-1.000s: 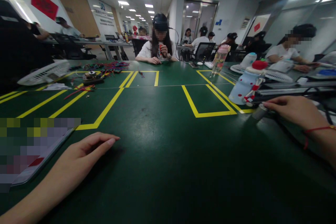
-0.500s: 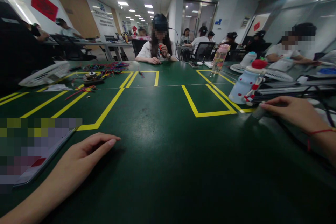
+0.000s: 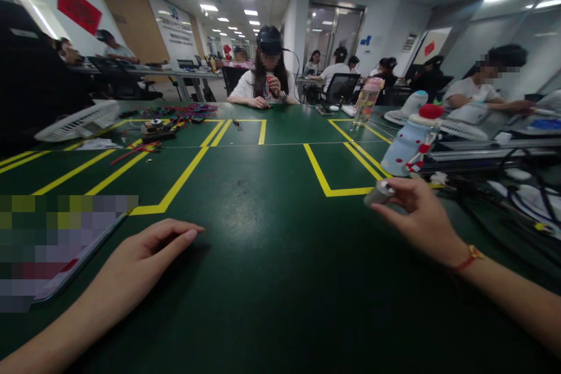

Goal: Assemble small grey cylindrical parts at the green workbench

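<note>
My right hand [image 3: 418, 213] grips a small grey metal cylinder [image 3: 377, 193] between thumb and fingers, held just above the green table [image 3: 263, 257]. Its shiny end faces my fingers. Beyond that hand stands a light-blue bottle [image 3: 401, 146] with a red top, near the corner of a yellow taped outline [image 3: 350, 191]. My left hand [image 3: 153, 248] rests on the table at the left, its fingers stretched forward and nothing seen in them. To its left lies a flat, thin-edged object [image 3: 87, 260], largely hidden by pixelation.
Tangled red and black wires [image 3: 193, 112] lie at the far left beside a white fan [image 3: 79, 120]. Black cables [image 3: 495, 222] and metal rails [image 3: 477, 149] crowd the right side. Across the table sits a person [image 3: 263, 79]; a pink-topped clear bottle [image 3: 368, 102] stands back right.
My right hand has moved left and toward me, carrying the grey cylinder away from the cables on the right. The left hand has stayed nearly still.
</note>
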Tool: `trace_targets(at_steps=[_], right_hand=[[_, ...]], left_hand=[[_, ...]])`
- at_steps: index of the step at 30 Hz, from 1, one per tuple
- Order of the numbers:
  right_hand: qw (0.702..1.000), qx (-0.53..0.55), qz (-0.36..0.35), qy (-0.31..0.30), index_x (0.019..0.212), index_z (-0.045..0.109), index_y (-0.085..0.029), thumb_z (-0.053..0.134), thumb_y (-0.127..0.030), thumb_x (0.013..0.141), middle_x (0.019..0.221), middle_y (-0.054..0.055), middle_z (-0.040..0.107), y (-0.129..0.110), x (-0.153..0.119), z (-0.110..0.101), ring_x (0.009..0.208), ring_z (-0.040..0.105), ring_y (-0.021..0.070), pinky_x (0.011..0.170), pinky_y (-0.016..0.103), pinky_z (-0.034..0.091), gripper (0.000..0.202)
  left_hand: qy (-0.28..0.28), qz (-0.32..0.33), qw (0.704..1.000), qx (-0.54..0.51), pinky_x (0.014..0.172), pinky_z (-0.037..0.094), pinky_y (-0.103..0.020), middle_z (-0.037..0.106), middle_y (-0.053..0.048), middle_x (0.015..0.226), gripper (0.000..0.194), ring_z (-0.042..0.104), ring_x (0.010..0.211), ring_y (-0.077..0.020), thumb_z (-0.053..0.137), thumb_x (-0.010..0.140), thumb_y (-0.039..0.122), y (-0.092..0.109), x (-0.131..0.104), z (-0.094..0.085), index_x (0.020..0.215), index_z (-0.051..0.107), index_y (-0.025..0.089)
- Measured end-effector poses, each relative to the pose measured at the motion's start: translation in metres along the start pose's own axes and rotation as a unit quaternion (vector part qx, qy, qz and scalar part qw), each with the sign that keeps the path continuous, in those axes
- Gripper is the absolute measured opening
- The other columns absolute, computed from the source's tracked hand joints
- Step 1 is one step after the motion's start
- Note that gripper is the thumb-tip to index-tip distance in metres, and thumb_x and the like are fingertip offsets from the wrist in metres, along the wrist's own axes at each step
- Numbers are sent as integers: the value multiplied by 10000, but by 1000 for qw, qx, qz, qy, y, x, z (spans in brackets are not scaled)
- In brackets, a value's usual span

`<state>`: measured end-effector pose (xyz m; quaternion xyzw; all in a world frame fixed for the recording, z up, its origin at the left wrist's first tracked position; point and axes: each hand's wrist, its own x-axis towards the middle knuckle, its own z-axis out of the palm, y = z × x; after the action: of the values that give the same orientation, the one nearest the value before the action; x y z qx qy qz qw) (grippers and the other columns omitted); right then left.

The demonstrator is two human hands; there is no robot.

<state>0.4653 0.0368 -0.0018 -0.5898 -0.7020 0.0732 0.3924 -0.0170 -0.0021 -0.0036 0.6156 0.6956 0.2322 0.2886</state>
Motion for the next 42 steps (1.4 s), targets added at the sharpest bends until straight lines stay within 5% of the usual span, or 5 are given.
trace_targets(at_steps=[4, 8, 14, 25, 42], right_hand=[[961, 156, -175, -143, 1168, 489, -273, 685, -287, 841, 1252, 63, 603, -79, -29, 46, 1154, 618, 183, 985, 385, 544, 381], [933, 208, -197, -217, 1200, 456, -271, 671, -214, 845, 1273, 53, 585, -113, -42, 70, 1142, 609, 149, 961, 338, 543, 418], [924, 216, -158, -273, 1295, 433, -285, 687, -228, 826, 1326, 70, 550, -109, -43, 73, 1181, 588, 173, 1015, 383, 516, 536], [926, 244, -41, -286, 1206, 463, -226, 761, -286, 769, 1139, 52, 656, -109, -42, 76, 1044, 660, 156, 917, 344, 547, 533], [942, 185, -64, -274, 1204, 550, -234, 714, -274, 790, 1113, 3, 672, -110, -35, 66, 963, 642, 102, 847, 258, 515, 447]], left_hand=[[7, 4, 1000, 7, 1005, 455, -420, 726, -31, 1228, 510, 635, 1158, -317, 533, 843, 683, 2, -1, -1, 1115, 703, 287], [4, 8, 1000, 17, 985, 462, -392, 730, -4, 1211, 467, 630, 1159, -306, 546, 857, 651, 3, -2, -3, 1106, 707, 290], [14, 49, 998, 39, 905, 491, -389, 713, -40, 1175, 444, 644, 1066, -291, 530, 872, 632, 19, -3, 7, 1094, 713, 293], [-98, 298, 947, -69, 835, 513, -325, 666, -22, 991, 162, 633, 934, -194, 605, 924, 306, 121, -16, 63, 987, 753, 314], [-71, 276, 953, -104, 788, 484, -305, 669, -7, 925, 119, 630, 878, -171, 662, 884, 267, 135, -16, 76, 904, 779, 267]])
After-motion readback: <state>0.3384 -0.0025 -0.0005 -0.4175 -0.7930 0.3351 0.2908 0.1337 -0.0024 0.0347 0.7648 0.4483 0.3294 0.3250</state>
